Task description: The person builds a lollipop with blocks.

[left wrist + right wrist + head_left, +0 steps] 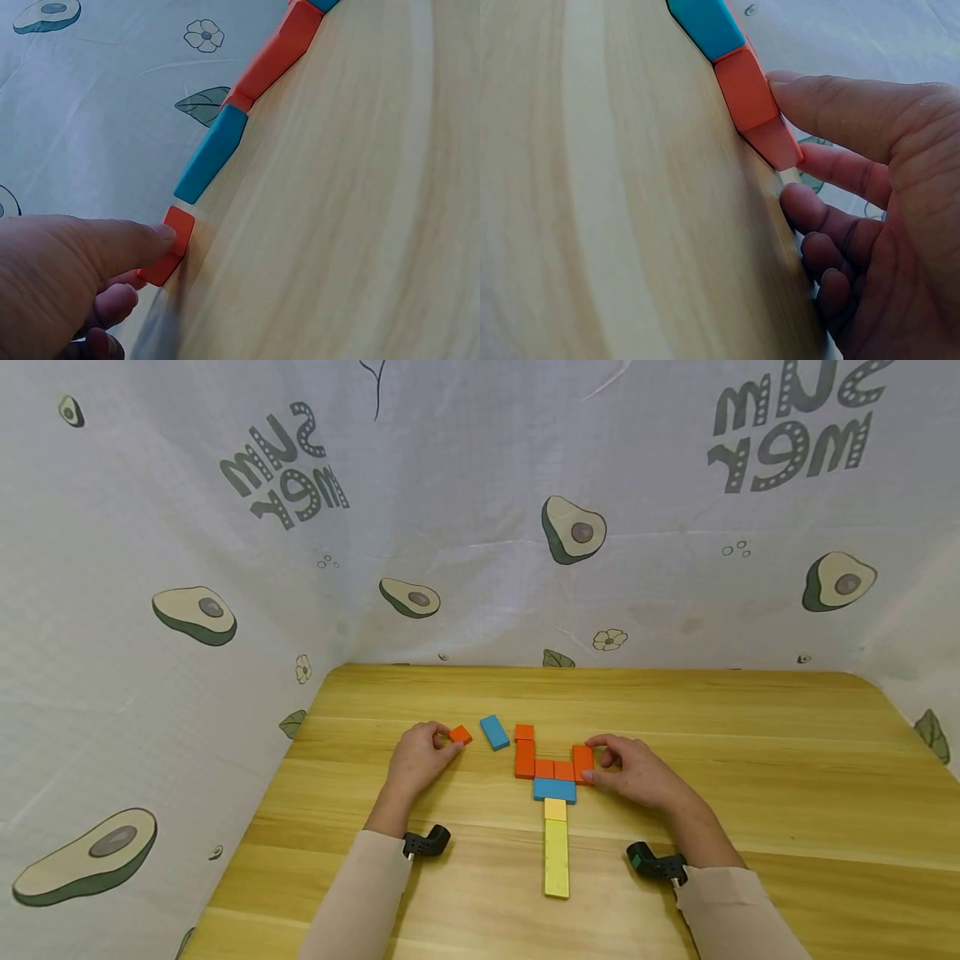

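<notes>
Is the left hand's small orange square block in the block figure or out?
Out: the left hand pinches the orange square block; a blue rectangular block lies between it and the figure.

Wood-grain tbl w/ orange blks, blue blks & yellow blks on top.

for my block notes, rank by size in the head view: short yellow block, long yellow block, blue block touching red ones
1. Long yellow block
2. Blue block touching red ones
3. Short yellow block
</notes>
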A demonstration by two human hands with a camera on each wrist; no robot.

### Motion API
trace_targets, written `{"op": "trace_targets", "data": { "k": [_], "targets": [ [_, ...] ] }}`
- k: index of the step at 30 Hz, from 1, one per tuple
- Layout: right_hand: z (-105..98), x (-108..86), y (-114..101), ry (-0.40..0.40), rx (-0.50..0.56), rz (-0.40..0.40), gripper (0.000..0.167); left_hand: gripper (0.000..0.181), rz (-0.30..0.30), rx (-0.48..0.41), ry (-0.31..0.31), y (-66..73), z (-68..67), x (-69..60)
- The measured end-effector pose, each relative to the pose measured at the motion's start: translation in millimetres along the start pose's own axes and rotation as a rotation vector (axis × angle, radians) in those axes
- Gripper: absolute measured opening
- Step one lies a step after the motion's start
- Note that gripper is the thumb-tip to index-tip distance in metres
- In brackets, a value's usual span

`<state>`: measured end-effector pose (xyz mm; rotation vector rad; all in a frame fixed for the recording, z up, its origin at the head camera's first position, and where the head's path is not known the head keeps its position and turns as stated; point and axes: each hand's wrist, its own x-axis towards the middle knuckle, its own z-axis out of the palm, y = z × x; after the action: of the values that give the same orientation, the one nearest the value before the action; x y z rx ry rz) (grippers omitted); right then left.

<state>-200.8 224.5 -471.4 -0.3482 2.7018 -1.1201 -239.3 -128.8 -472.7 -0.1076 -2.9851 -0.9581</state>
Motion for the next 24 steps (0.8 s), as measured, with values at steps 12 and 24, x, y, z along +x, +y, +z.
{"op": "trace_targets", "data": {
  "k": [12, 24],
  "targets": [
    [1.3, 0.4, 1.7, 0.006, -0.012, 0.002, 0.05, 0.038, 0.039, -0.038, 0.022, 4.3, -0.3, 0.7],
    [1.3, 1.1, 1.9, 0.008, -0.026, 0.001, 0.051, 0.035, 0.227, -0.112, -0.054, 31.6, 13.4, -3.4]
  ]
}}
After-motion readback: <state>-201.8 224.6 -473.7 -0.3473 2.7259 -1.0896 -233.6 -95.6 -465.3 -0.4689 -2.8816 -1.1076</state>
